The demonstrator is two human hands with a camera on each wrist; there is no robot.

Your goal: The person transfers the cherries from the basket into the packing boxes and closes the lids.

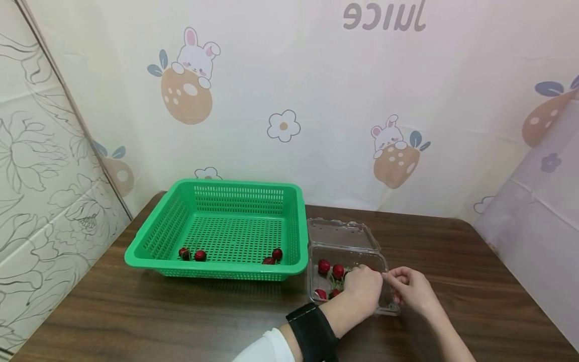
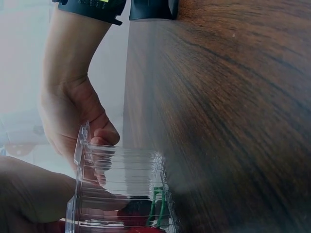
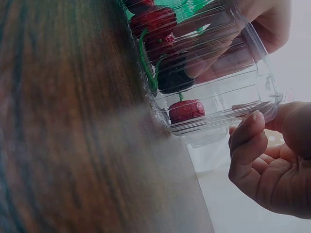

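Observation:
A clear plastic clamshell box (image 1: 316, 281) stands on the table with its lid (image 1: 339, 234) folded back. Several red cherries (image 1: 338, 271) with green stems lie inside. My left hand (image 1: 362, 287), with a black band on its wrist, reaches down into the box. Through the wall in the right wrist view, its fingertips hold a dark red cherry (image 3: 174, 76) close to the bottom; the far side of the grip is hidden. Another red cherry (image 3: 187, 111) sits by the box's end wall. My right hand (image 1: 413, 290) pinches the box's right rim between thumb and curled fingers.
A green plastic basket (image 1: 298, 231) stands left of the box, its rim close to the box's edge. A few cherries (image 1: 200, 256) lie along its front side. The brown wooden table (image 1: 181, 317) reaches back to a printed curtain (image 1: 325, 161).

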